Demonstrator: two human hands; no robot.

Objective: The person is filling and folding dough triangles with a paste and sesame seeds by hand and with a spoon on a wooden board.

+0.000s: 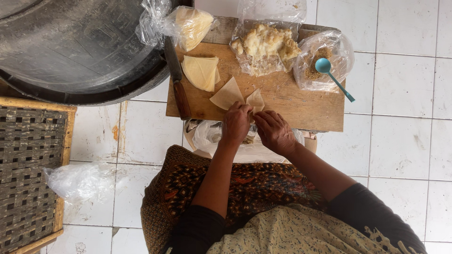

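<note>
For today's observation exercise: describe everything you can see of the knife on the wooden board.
The knife lies flat along the left edge of the wooden board, its tip pointing away from the person. Its blade looks like dark, dull metal; the handle, nearer the person, is reddish-brown wood. Neither hand touches it. A stack of pale dough triangles lies just beside the blade, and a large dark metal pan borders its other side.

Black sleeves pushed up past the elbows, cream patterned top, brown batik cloth over the lap
</note>
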